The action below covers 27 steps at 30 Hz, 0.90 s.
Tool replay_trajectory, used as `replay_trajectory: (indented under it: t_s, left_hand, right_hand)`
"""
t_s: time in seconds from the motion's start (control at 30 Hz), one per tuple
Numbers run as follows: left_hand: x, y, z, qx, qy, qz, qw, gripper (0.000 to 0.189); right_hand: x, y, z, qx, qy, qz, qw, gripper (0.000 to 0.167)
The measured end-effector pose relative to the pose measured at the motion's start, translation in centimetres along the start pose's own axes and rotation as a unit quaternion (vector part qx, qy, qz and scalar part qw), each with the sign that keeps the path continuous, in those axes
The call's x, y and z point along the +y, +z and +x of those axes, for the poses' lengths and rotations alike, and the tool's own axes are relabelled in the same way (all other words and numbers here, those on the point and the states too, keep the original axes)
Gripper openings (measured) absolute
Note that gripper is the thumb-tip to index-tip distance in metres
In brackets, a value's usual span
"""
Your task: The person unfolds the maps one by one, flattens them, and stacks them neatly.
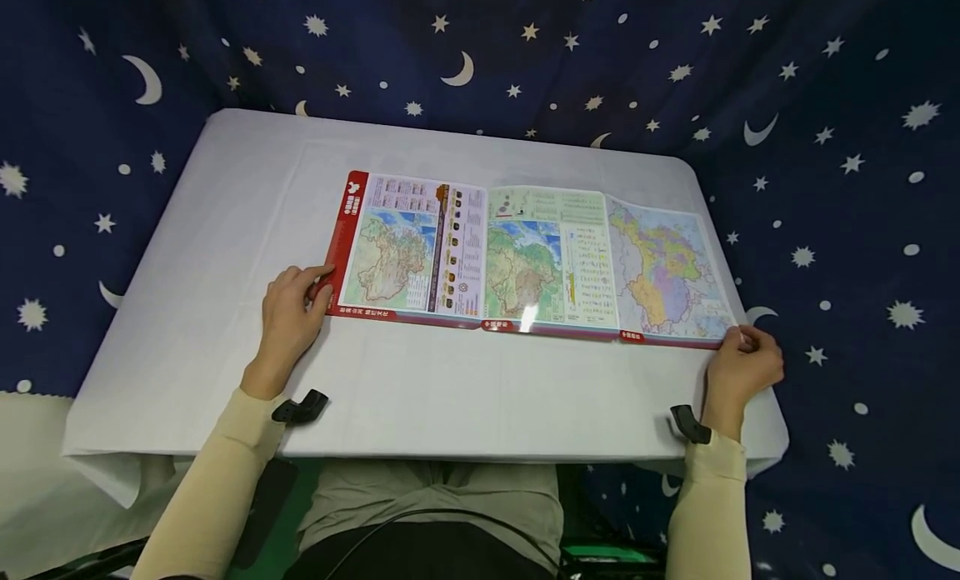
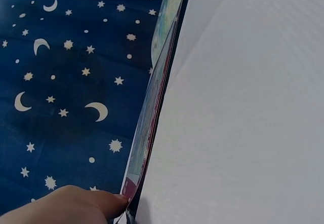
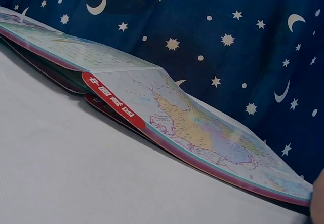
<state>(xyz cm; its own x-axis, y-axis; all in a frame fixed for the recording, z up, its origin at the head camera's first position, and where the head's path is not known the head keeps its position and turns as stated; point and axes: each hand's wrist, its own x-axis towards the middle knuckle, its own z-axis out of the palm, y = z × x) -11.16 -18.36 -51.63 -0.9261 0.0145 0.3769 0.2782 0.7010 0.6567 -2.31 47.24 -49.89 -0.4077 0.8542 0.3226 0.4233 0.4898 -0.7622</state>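
Note:
A long fold-out map [image 1: 450,309] lies spread across the table, its three visible panels printed with coloured maps and text, a red strip along the left end. My left hand [image 1: 288,309] pinches the near left corner at that strip; the thumb [image 2: 109,202] presses on the printed face in the left wrist view. At the opposite end, my right hand [image 1: 744,367] grips the near right corner. In the right wrist view the map [image 3: 202,127] bows in waves, with folded layers beneath it, and only a sliver of the right hand [image 3: 318,198] shows at the edge.
The table [image 1: 480,397] wears a white cloth that hangs over the front edge. Dark blue curtains [image 1: 480,30] with moons and stars stand behind it and on both sides. My lap [image 1: 435,497] is close under the front edge, with a black cable across it.

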Motion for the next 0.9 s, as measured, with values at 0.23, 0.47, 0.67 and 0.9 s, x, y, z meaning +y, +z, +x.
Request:
replay_trajectory:
  t_s: [0.23, 0.47, 0.67, 0.9]
  left_hand:
    - [-0.33, -0.1, -0.39, 0.007, -0.002, -0.007, 0.9999, 0.032]
    - [-0.27, -0.1, -0.43, 0.012, 0.009, -0.012, 0.9998, 0.032]
    - [-0.21, -0.01, -0.26, 0.013, 0.015, -0.008, 0.9998, 0.032]
    - [-0.1, 0.14, 0.11, 0.013, 0.027, -0.003, 0.9995, 0.031]
  right_hand:
    - [-0.3, 0.13, -0.4, -0.024, -0.006, -0.01, 0.9996, 0.035]
    - [-0.15, 0.05, -0.42, -0.029, 0.001, -0.013, 0.9995, 0.038]
    - [-0.15, 0.03, -0.3, -0.027, -0.001, -0.01, 0.9996, 0.038]
    - [-0.11, -0.09, -0.2, -0.021, 0.019, 0.001, 0.9996, 0.043]
